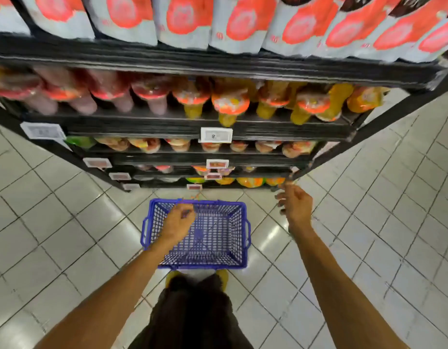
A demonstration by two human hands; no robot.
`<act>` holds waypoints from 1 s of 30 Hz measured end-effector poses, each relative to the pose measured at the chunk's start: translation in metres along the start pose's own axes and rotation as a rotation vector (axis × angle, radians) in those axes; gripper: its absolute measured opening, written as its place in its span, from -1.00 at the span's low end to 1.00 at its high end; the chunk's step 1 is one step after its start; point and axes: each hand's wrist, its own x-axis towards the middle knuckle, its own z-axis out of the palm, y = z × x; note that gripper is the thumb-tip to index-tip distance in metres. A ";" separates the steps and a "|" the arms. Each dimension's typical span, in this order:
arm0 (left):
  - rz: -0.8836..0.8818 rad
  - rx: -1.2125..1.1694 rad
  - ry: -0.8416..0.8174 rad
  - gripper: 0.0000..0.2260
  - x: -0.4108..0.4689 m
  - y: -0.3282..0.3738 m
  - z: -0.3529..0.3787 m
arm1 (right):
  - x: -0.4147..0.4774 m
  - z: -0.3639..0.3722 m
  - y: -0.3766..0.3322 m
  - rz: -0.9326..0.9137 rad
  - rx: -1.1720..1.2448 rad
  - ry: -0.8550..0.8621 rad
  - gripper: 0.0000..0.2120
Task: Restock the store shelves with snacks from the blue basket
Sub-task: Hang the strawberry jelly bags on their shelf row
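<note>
Looking down from the head view, the blue basket (217, 202) sits on the tiled floor (66, 222) just in front of the black shelves (217, 69), between the person's feet and the lowest tier. Its mesh bottom shows through almost everywhere and no snack pack can be made out inside, so it appears to be empty or nearly so.

The left hand (178, 221) hangs over the basket's left half with its fingers (185, 210) curled. A thin blurred streak of colour lies by them, and I cannot tell whether they pinch anything. The right hand (297, 205) is out to the right of the basket, near the bottom shelf's corner, its fingers (282, 197) loosely bent, apart and holding nothing I can see.

The snacks in sight are on the shelves: white and red bags (243, 26) on top, red-capped packs (230, 104) below them, and yellow-orange packs (250, 182) at the bottom. Such packs are probably light, soft and slippery, with contents that crush easily. They are best taken by the top seal or lightly across the flat sides.
</note>
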 end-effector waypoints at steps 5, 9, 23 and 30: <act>-0.297 0.025 0.025 -0.74 0.048 -0.133 -0.012 | 0.008 0.043 0.145 0.184 -0.184 -0.042 -0.79; -0.587 -0.339 0.159 -0.57 0.097 -0.238 -0.017 | 0.037 0.077 0.249 0.156 -0.379 -0.006 -0.88; -0.413 0.047 0.598 -0.41 0.227 -0.384 0.021 | 0.147 0.121 0.437 0.469 -0.512 0.034 -0.57; -0.555 -0.118 0.556 -0.75 0.170 -0.335 -0.039 | 0.102 0.101 0.350 0.470 -0.512 0.065 -0.75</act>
